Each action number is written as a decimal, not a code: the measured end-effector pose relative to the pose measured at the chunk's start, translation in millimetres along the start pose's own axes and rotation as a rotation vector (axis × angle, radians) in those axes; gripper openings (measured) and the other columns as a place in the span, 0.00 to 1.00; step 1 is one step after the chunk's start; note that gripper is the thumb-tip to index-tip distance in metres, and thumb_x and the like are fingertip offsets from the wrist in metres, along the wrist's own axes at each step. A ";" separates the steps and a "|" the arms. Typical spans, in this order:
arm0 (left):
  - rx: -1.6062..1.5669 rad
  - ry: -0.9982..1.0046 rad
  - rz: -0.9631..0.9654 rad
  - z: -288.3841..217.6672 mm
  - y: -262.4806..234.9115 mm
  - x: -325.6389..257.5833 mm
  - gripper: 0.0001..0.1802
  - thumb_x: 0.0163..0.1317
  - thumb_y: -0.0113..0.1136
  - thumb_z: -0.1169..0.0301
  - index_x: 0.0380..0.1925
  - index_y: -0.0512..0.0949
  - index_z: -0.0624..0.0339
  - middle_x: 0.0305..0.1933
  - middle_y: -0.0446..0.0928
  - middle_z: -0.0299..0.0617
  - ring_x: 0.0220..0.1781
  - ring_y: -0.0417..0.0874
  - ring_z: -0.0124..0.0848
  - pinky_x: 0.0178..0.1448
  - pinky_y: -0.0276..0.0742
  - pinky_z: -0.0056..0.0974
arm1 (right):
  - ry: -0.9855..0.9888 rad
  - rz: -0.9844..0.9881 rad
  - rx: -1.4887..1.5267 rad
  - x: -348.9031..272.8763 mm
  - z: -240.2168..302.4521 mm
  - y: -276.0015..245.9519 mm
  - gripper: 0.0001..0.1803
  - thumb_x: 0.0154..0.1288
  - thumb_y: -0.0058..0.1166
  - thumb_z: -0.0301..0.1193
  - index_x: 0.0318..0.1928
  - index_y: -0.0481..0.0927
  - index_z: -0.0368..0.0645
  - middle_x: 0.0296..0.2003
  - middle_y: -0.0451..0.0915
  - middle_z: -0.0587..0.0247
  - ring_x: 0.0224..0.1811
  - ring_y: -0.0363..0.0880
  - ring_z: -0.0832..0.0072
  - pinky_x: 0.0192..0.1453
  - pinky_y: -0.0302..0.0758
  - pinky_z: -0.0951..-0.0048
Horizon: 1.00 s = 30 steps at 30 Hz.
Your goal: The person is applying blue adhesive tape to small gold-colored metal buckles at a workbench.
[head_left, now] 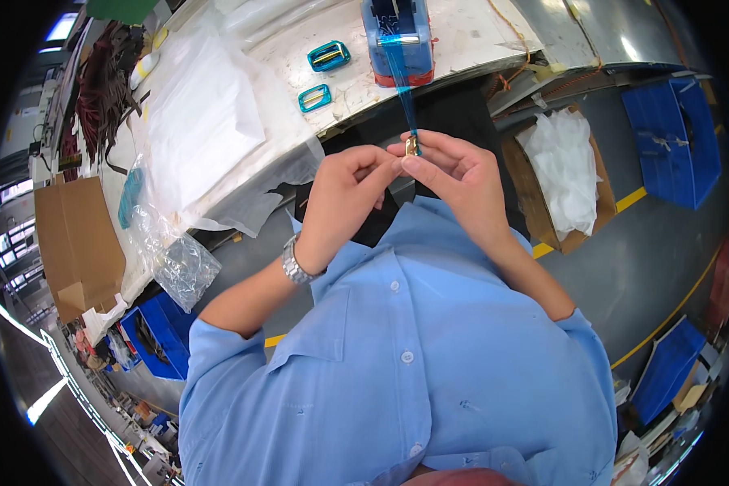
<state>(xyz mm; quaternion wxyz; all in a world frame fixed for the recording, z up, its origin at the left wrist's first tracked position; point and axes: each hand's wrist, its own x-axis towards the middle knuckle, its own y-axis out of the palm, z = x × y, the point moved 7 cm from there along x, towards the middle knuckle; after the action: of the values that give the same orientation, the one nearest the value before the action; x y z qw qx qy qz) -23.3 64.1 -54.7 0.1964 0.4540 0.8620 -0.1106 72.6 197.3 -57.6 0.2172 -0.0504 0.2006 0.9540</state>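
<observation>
"White table (479, 34) across the top?"

"Yes, with thin white sheets (206, 130) spread over its left part."

"And the blue thing at the front edge?"

"Tape dispenser (419, 61), red around its base. Both hands are close together just in front of it."

"Holding what?"

"The right hand (466, 182) pinches a small gold metal piece (412, 147) between thumb and fingers. The left hand (348, 186) is drawn narrow right beside it; I cannot tell whether it grips too."

"Anything between dispenser and hands?"

"One straight strip of clear blue tape (407, 105)."

"And smaller?"

"Two blue-edged buckles (329, 56) lie apart on the table, left of the dispenser. Smallest is the gold piece, at the tape's lower end; whether it sticks, I cannot tell."
</observation>
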 end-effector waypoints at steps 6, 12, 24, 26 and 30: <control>0.458 0.791 -0.391 -50.6 12.6 -26.4 0.09 0.62 0.73 0.81 0.41 0.86 0.62 0.36 0.84 0.44 0.33 0.85 0.36 0.38 0.79 0.38 | 0.052 -0.033 0.045 -6.4 2.5 4.3 0.21 0.76 0.69 0.30 0.62 0.84 0.28 0.45 0.92 0.62 0.41 0.82 0.91 0.41 0.76 0.86; 0.605 0.882 -0.381 -57.7 19.0 -22.5 0.03 0.66 0.69 0.81 0.40 0.87 0.67 0.35 0.85 0.45 0.37 0.87 0.36 0.43 0.81 0.37 | 0.040 -0.067 0.035 -5.7 3.1 2.9 0.21 0.78 0.67 0.33 0.60 0.85 0.28 0.43 0.92 0.62 0.43 0.84 0.88 0.45 0.79 0.84; 0.036 0.143 -0.051 -50.3 -13.6 32.9 0.12 0.73 0.68 0.70 0.38 0.88 0.72 0.28 0.85 0.38 0.27 0.87 0.24 0.33 0.82 0.29 | 0.006 -0.013 0.119 -0.2 3.0 5.9 0.22 0.87 0.52 0.37 0.62 0.83 0.26 0.49 0.91 0.50 0.52 0.91 0.70 0.62 0.87 0.68; 0.001 0.100 -0.033 -54.3 -17.9 36.0 0.12 0.73 0.69 0.70 0.39 0.88 0.72 0.28 0.85 0.37 0.26 0.86 0.24 0.33 0.82 0.29 | -0.006 0.002 0.096 0.1 6.3 6.0 0.22 0.87 0.52 0.36 0.62 0.83 0.26 0.49 0.91 0.49 0.52 0.91 0.70 0.62 0.86 0.68; 0.021 0.059 -0.014 -59.9 -19.1 35.6 0.12 0.73 0.69 0.70 0.40 0.89 0.72 0.28 0.84 0.37 0.26 0.86 0.25 0.33 0.83 0.28 | 0.003 0.063 0.000 2.2 4.9 4.1 0.21 0.87 0.50 0.32 0.65 0.80 0.27 0.53 0.89 0.45 0.56 0.91 0.65 0.64 0.86 0.65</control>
<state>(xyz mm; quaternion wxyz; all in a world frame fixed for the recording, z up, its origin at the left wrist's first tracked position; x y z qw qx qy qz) -71.6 101.8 -16.3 0.1653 0.4531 0.8694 -0.1074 68.8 196.8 -52.1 0.1866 -0.0455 0.2026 0.9602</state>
